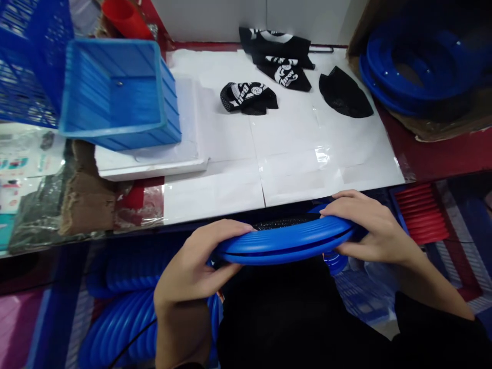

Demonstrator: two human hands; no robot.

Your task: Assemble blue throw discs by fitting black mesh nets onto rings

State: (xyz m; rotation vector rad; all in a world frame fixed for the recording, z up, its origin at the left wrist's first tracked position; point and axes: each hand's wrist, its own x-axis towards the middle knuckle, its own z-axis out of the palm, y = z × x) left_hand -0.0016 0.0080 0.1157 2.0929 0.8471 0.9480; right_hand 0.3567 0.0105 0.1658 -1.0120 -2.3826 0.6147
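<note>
Both of my hands grip a flat blue plastic ring (pixel 286 242) with black mesh across its top, held just in front of the table's near edge. My left hand (pixel 196 264) pinches its left end, thumb underneath and fingers over the rim. My right hand (pixel 371 230) wraps the right end in the same way. The ring looks like two ribbed blue hoops pressed together.
White sheets (pixel 292 154) cover the table, with several black printed mesh pieces (pixel 248 97) at the back. A blue basket (pixel 119 92) stands on a white board at left. A box of blue rings (pixel 418 56) sits at right, stacked blue rings (pixel 126 302) and red ones (pixel 421 212) below.
</note>
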